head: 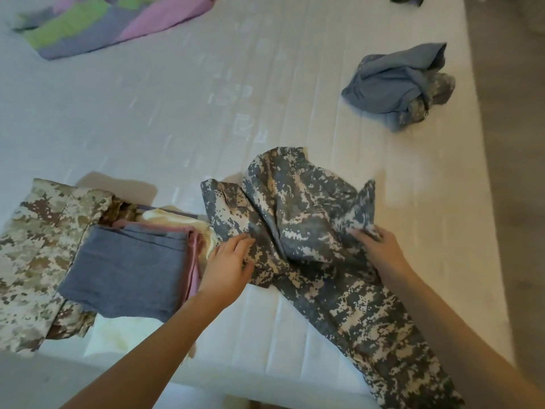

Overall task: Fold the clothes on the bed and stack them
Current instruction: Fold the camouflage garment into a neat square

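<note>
A grey digital-camouflage garment (298,225) lies crumpled on the white bed (182,119), one long part trailing toward the lower right edge. My left hand (228,264) rests on its left side with the fingers laid flat on the cloth. My right hand (379,246) grips a raised fold at its right side. To the left sits a stack of folded clothes: a grey folded piece (126,273) on top, pink and cream layers under it, and a tan camouflage garment (38,246) beneath.
A crumpled grey-blue garment (398,81) with a camouflage piece tucked in lies at the back right. A pink, green and purple cloth (97,22) lies at the back left. The bed's right edge meets a wooden floor (507,172).
</note>
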